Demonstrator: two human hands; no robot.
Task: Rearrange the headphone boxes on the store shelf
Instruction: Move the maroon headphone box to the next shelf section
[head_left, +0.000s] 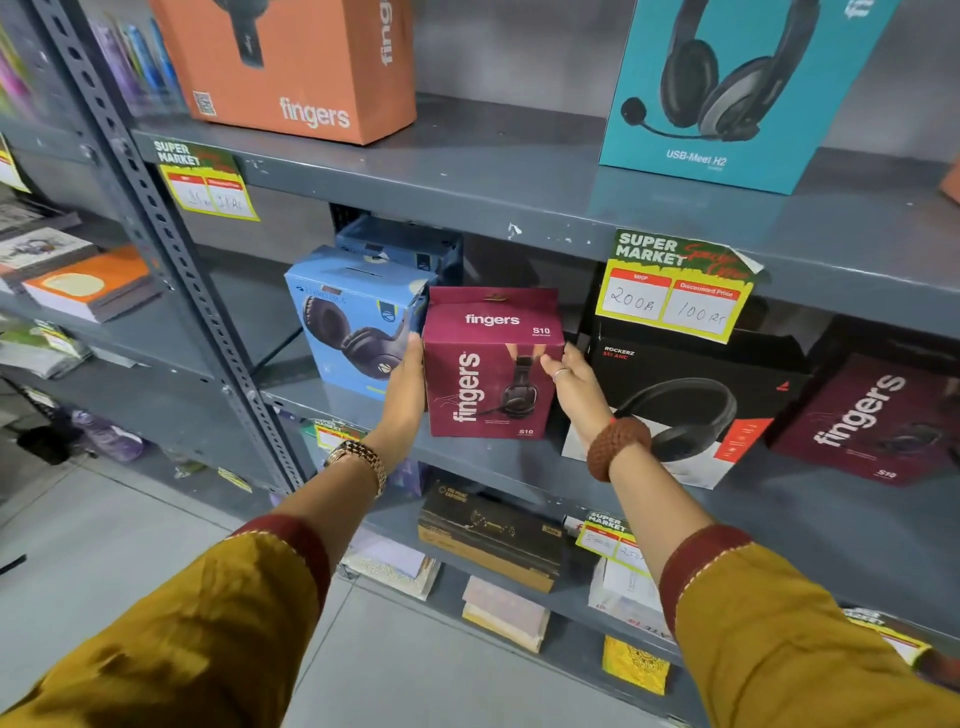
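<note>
a single head-worn camera looks forward and down from close range at the grey shelf (519, 171), seemingly angled slightly from its left; floor (104, 519) visible below.

The shelf (467, 171) is grey painted metal, matt, with small chips in the paint. The maroon box (488, 374) is printed cardboard with a light satin shine. The price tag (675, 291) is thin paper, a little creased. The sleeves (779, 623) are soft mustard cloth. The watch (358, 460) has a shiny metal band. The bracelet (618, 447) looks knitted and rough.
</note>
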